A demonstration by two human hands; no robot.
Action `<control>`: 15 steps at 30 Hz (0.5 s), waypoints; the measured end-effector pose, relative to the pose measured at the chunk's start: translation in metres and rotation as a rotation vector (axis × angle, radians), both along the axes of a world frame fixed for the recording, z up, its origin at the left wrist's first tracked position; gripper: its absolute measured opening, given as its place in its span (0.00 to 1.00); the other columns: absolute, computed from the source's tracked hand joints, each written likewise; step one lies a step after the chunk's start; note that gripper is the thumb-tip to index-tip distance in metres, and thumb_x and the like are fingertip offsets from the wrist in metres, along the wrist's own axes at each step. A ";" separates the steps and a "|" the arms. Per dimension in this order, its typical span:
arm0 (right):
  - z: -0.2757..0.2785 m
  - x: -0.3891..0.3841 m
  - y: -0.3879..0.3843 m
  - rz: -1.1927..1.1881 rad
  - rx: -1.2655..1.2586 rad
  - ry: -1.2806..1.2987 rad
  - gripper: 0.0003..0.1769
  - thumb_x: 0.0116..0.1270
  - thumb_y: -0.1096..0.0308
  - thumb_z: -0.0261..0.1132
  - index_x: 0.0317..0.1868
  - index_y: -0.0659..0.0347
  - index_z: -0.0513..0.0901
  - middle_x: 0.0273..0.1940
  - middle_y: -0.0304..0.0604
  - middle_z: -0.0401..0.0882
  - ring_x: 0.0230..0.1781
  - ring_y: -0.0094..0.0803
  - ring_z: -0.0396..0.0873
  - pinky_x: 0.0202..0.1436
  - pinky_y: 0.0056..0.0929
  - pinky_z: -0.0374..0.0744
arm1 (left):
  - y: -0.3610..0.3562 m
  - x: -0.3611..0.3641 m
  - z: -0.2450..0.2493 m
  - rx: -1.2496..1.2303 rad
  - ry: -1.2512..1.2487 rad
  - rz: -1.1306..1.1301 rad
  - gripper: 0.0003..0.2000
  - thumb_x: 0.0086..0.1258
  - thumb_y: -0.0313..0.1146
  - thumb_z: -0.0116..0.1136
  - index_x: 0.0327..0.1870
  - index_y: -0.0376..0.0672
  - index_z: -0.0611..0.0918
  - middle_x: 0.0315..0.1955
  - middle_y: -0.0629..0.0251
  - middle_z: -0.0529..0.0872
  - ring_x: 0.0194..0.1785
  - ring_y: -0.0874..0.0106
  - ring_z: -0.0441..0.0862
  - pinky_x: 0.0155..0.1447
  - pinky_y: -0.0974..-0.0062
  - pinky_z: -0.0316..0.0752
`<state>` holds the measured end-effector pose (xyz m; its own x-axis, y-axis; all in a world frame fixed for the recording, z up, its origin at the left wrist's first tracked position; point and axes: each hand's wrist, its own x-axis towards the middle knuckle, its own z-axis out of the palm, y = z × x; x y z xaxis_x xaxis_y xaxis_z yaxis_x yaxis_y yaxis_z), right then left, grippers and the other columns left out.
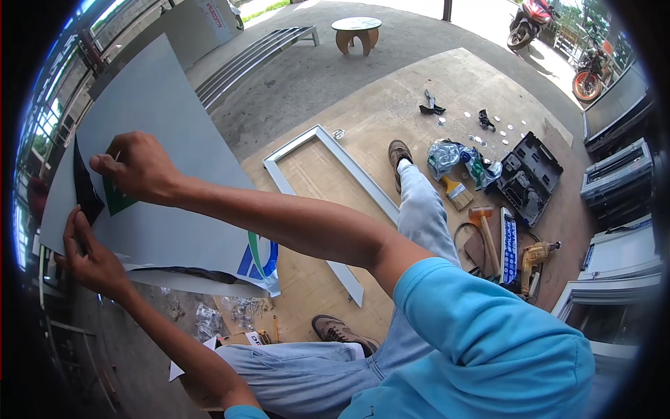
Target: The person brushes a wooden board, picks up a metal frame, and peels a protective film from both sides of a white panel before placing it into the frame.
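Observation:
A large pale grey panel [157, 119] stands tilted at the left, with blue and green print at its lower right corner. My right hand [139, 167] is closed in front of the panel, beside a green patch [118, 200]; what its fingers hold is too small to make out. Black film [86, 188] shows as a narrow strip between my two hands. My left hand [91, 258] is lower on the panel, its fingertips at the lower end of the black strip. Another dark, crumpled strip [195, 273] runs along the panel's bottom edge.
A white metal frame [363, 176] lies on the plywood [419, 84] near my feet. To the right are a mallet [486, 237], a brush [457, 193], a drill [536, 262] and an open black case [528, 178]. A small round table [356, 25] and a slatted bench [255, 61] stand beyond.

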<state>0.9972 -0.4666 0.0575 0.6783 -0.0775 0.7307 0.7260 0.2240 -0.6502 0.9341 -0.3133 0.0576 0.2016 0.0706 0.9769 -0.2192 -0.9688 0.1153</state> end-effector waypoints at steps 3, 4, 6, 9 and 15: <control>0.043 -0.003 -0.011 -0.018 -0.168 0.081 0.20 0.61 0.61 0.63 0.25 0.76 0.82 0.21 0.58 0.79 0.23 0.40 0.81 0.31 0.36 0.79 | 0.004 0.002 -0.001 0.034 -0.033 -0.019 0.12 0.69 0.44 0.54 0.43 0.49 0.85 0.39 0.64 0.84 0.46 0.66 0.74 0.48 0.68 0.72; 0.048 0.007 -0.002 -0.005 -0.182 -0.029 0.19 0.59 0.63 0.63 0.23 0.76 0.82 0.20 0.58 0.78 0.22 0.40 0.80 0.31 0.37 0.78 | 0.004 0.001 -0.002 0.038 -0.041 -0.015 0.12 0.69 0.44 0.54 0.43 0.49 0.85 0.39 0.62 0.83 0.46 0.66 0.74 0.48 0.68 0.72; 0.049 0.014 0.011 0.015 -0.192 -0.139 0.19 0.58 0.64 0.63 0.22 0.76 0.82 0.20 0.58 0.78 0.21 0.40 0.80 0.31 0.37 0.78 | 0.007 0.002 -0.001 0.032 -0.027 -0.013 0.13 0.69 0.45 0.54 0.43 0.49 0.85 0.39 0.61 0.82 0.46 0.67 0.74 0.48 0.68 0.72; 0.047 0.010 0.014 -0.058 -0.160 -0.148 0.15 0.56 0.69 0.60 0.22 0.77 0.81 0.18 0.56 0.76 0.20 0.40 0.80 0.31 0.37 0.79 | 0.009 0.002 -0.004 0.008 -0.018 0.003 0.13 0.69 0.46 0.54 0.44 0.50 0.85 0.40 0.59 0.80 0.46 0.67 0.73 0.49 0.69 0.72; 0.032 0.005 0.007 0.107 -0.028 -0.040 0.15 0.57 0.71 0.55 0.22 0.79 0.76 0.16 0.57 0.74 0.21 0.44 0.80 0.30 0.37 0.78 | 0.000 -0.018 0.030 0.266 -0.242 0.069 0.14 0.71 0.44 0.51 0.51 0.51 0.81 0.40 0.61 0.80 0.52 0.67 0.73 0.52 0.69 0.73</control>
<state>1.0019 -0.4591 0.0899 0.6521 0.0148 0.7580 0.7242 0.2835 -0.6286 0.9159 -0.3134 0.0875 -0.0340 -0.1868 0.9818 -0.1429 -0.9714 -0.1898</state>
